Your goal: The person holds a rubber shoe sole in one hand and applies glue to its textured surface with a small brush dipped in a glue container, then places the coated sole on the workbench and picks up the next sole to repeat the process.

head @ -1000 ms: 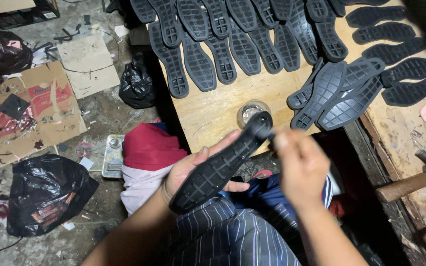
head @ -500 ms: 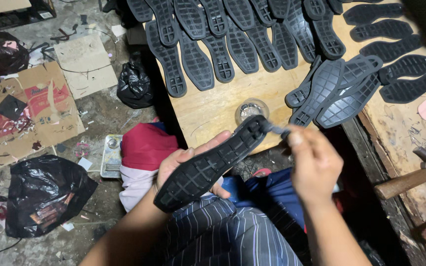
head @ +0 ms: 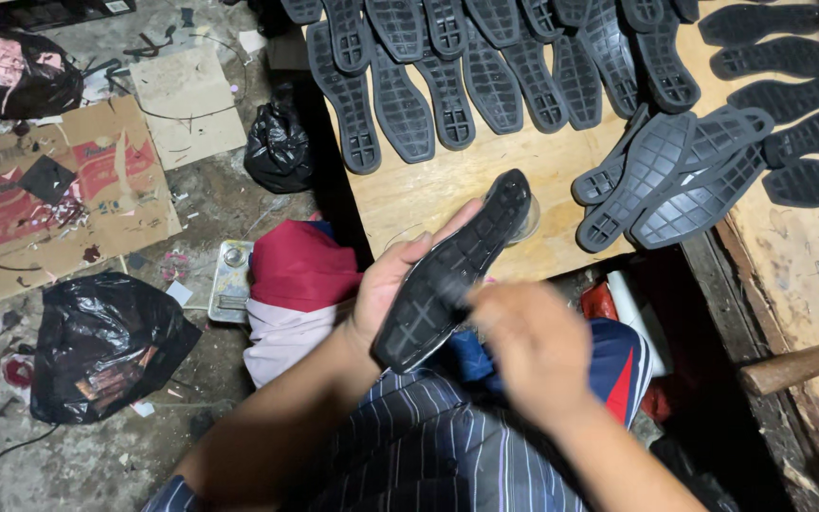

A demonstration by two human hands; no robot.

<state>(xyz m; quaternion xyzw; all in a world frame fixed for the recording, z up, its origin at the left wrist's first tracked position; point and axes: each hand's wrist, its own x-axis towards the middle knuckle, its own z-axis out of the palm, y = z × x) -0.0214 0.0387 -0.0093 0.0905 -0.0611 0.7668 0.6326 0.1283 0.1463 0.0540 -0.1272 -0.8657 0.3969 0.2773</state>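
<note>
My left hand [head: 383,284] grips a black rubber shoe sole [head: 462,256] from below, tread side up, its toe pointing up and right over the wooden board [head: 457,194]. My right hand [head: 535,349] is blurred, fingers closed, pressed against the heel end of the sole. It seems to pinch a small brush that is mostly hidden. A round clear tin [head: 529,224] sits on the board just behind the sole's toe.
Several black soles lie in rows [head: 447,85] across the board, with a pile [head: 675,175] at right. A hammer handle [head: 798,365] lies at far right. Black plastic bags [head: 97,346], cardboard [head: 68,190] and a red cloth [head: 300,270] are on the floor at left.
My right hand has moved from the sole's toe tip down to its heel end. The left hand has tilted the sole more upright and slightly to the right.
</note>
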